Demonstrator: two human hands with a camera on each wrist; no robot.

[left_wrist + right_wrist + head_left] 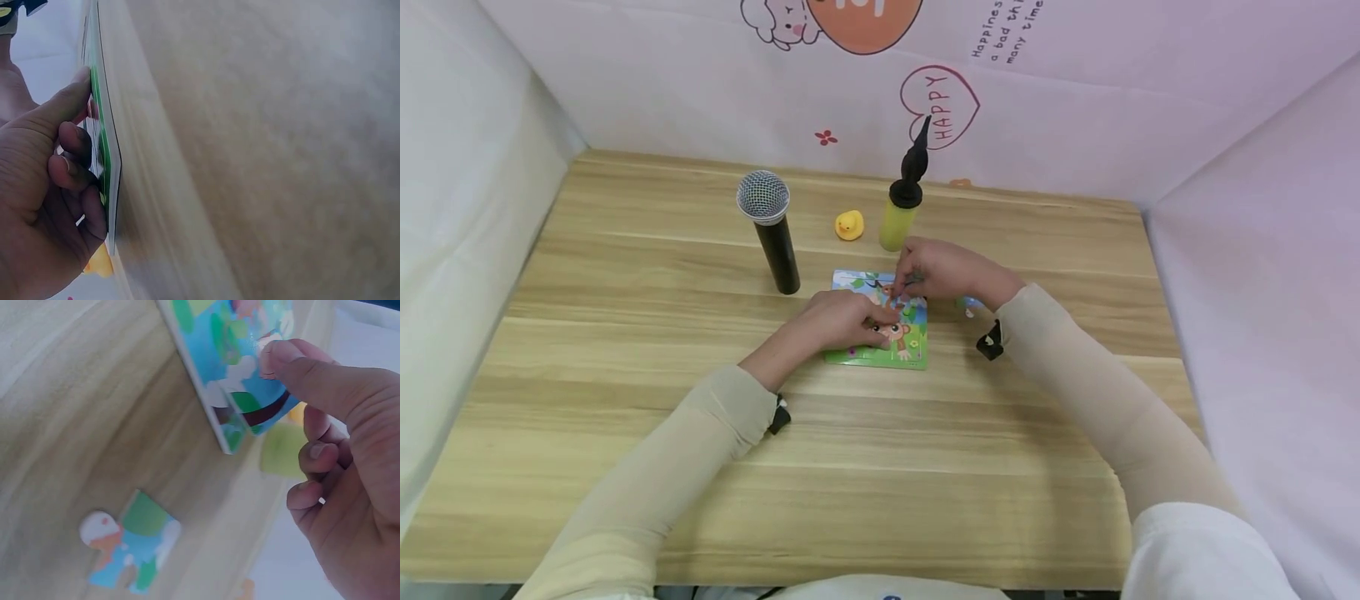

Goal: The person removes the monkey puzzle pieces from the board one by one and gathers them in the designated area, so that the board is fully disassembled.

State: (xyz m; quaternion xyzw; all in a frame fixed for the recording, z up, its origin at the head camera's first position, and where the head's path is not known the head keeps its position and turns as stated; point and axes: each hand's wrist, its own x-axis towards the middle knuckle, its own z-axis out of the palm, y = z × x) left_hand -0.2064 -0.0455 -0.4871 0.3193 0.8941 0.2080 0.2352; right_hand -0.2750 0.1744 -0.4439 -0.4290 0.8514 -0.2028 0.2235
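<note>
1. Square, brightly printed cardboard puzzle board with a monkey picture: lies flat at the centre of the head frame, on the pale wood-grain worktop.
2. Left hand: over the board's left side. Thumb extended, its tip on the green lower border in the left wrist view; other fingers loosely bent against the printed face. Rests on the board; nothing seen lifted in it.
3. Right hand: at the board's upper right, reaching in from the right of the frame. Thumb and index tips nearly closed, pinching a small, pale puzzle piece, mostly hidden; remaining fingers curled loosely.
4. Fingertips of the two hands near each other above the board, apart.
5. Loose puzzle piece in blue, green and white: on the worktop just right of the board, partly under the right wrist in the head view; lower left of the right wrist view, blurred.
6. Beyond the board: small yellow toy duck, upper centre; yellow-green cylinder with black twisted nozzle, just behind the right hand.
7. Black microphone with silver mesh head: left of the duck, near the left hand, not touching.
</note>
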